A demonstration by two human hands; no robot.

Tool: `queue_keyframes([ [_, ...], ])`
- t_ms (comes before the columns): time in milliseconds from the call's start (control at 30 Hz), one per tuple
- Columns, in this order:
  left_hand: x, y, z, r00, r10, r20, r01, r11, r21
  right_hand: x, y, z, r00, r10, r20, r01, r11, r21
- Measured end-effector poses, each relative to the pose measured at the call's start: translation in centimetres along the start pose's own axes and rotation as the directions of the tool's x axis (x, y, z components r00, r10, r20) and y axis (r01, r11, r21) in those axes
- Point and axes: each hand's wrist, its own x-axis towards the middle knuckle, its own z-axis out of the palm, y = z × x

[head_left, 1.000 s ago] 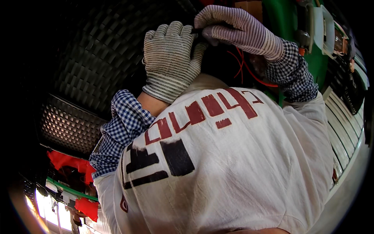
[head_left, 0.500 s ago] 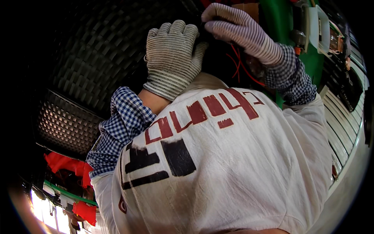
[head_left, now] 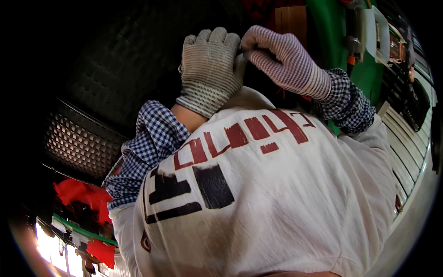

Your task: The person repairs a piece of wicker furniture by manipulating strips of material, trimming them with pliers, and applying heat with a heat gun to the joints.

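My left hand (head_left: 210,69), in a grey-striped knit glove, lies back up against a black woven piece (head_left: 78,138), which looks like wicker furniture. Its fingers lie side by side and the thumb stands apart; their tips merge into dark shadow. Just right of that thumb, my right hand (head_left: 288,62), in a pale purple-striped glove, is bent into a pinch. Its fingertips meet close to the left hand. Whatever the pinch holds, if anything, is too small or dark to make out. Deep shadow hides the surface beneath both hands.
A brown cardboard box (head_left: 290,21) and a green surface (head_left: 325,37) lie beyond my right hand. At the right are a white plastic holder (head_left: 378,34) and pale slats (head_left: 401,152). Red cloth (head_left: 83,196) hangs at the lower left.
My right hand has come down to beside the left thumb, its fingers still bent together. The left hand has shifted slightly right. The woven surface looks darker, and the red cords are mostly covered.
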Motion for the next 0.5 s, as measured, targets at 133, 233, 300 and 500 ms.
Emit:
queue_keyframes([
  [133,0.1,0.0,0.7,0.997,0.037,-0.068,-0.036,0.999,0.011,-0.8,0.5,-0.3,0.997,-0.049,-0.059,0.057,0.99,0.127],
  [233,0.7,0.5,-0.3,0.988,0.013,-0.153,-0.026,0.996,-0.083,-2.7,-1.0,-3.7,0.965,0.144,-0.22,0.008,0.821,0.57],
  [300,0.9,0.3,0.0,0.98,0.008,-0.197,-0.045,0.982,-0.183,-3.4,-0.5,-4.9,0.872,0.291,-0.392,0.055,0.739,0.671],
  [500,1.0,1.3,-0.1,0.979,-0.018,-0.204,-0.036,0.966,-0.254,-5.6,3.2,-3.0,0.888,0.145,-0.437,-0.108,0.988,0.107],
])
